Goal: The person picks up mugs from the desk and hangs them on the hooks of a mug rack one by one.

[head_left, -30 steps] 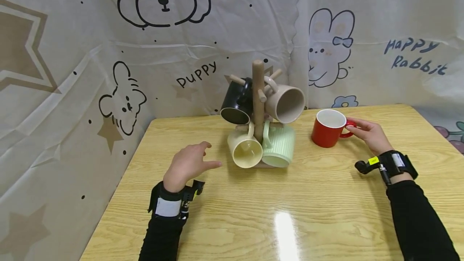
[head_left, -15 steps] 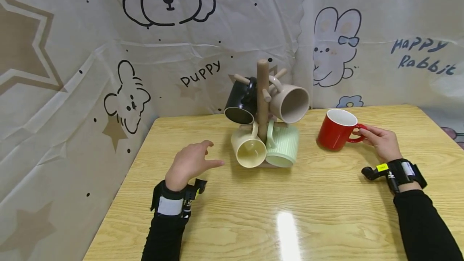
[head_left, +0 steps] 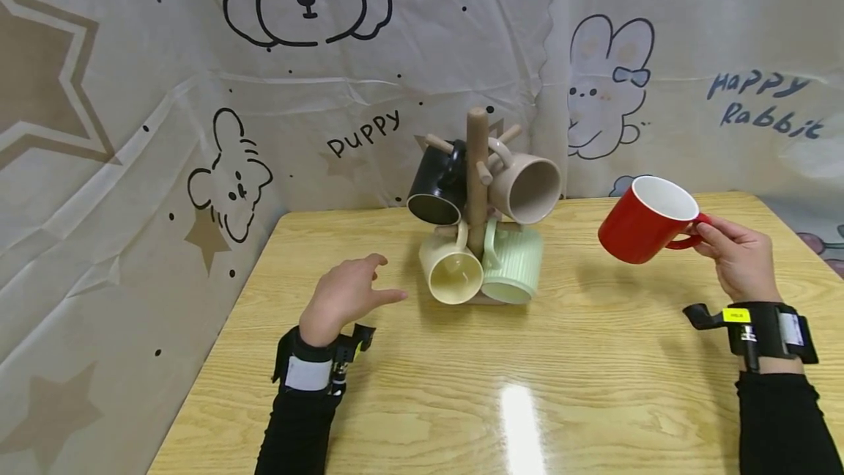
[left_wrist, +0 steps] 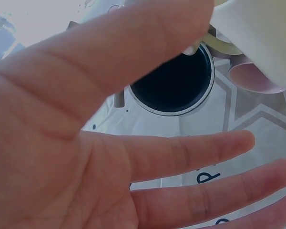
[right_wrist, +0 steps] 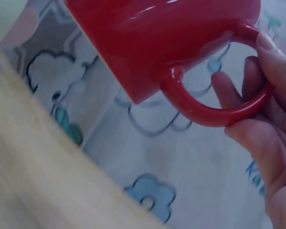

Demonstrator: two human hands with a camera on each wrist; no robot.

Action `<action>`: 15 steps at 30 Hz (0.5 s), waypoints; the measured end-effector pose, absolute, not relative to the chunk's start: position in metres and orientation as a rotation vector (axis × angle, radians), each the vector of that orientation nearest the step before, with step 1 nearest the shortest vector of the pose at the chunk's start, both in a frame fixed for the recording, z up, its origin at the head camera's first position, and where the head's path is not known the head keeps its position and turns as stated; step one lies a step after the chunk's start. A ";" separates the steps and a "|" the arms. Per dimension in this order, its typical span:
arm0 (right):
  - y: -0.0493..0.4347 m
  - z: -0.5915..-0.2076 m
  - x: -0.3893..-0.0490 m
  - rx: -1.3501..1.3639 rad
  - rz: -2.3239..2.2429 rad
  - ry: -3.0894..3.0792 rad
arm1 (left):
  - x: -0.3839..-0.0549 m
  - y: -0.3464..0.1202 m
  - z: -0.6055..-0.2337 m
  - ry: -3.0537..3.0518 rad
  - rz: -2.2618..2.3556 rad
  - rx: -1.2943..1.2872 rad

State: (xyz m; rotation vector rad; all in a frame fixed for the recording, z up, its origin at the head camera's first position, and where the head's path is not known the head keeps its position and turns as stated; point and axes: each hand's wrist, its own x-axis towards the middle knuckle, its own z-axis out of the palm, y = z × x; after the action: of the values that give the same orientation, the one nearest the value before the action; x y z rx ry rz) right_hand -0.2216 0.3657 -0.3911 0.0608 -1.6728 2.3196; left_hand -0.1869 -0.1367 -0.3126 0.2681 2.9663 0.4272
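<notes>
My right hand [head_left: 745, 259] grips the handle of a red mug [head_left: 633, 229] with a white inside. Raised above the table and tilted, the mug has its mouth up and toward the hand. In the right wrist view, fingers and thumb [right_wrist: 271, 57] wrap the red handle [right_wrist: 200, 114]. My left hand [head_left: 343, 295] hovers left of the wooden mug tree [head_left: 478, 174], its fingers spread and holding nothing. On the tree hang a black mug [head_left: 435, 185], a beige mug [head_left: 527, 189], a yellow mug [head_left: 451, 270] and a ribbed green mug [head_left: 513, 266].
A wooden table [head_left: 422, 402] carries the mug tree near its back. Bare pegs [head_left: 484, 173] stick out of the upper post. Behind and to the left hangs a printed cloth [head_left: 395, 13] with cartoon animals.
The right hand, holding the handle, has lifted the red mug off the table, moved it to the right and tilted it. My left hand and the mug tree have stayed in place.
</notes>
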 end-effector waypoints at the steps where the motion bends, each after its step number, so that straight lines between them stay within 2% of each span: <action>1: 0.364 -0.388 -0.220 0.076 2.305 -1.680 | -0.186 -0.137 -0.313 2.966 0.427 0.269; 8: 0.339 -0.360 -0.209 0.272 2.246 -1.602 | -0.185 -0.136 -0.313 2.971 0.428 0.274; 15: 0.294 -0.334 -0.196 0.389 2.201 -1.520 | -0.185 -0.136 -0.312 2.969 0.436 0.283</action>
State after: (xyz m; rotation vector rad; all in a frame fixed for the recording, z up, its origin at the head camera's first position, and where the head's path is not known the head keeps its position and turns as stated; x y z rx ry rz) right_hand -0.1961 0.2938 -0.3342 0.3892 -1.5199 2.2012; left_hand -0.1851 -0.1357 -0.3125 0.2826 2.9690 0.4360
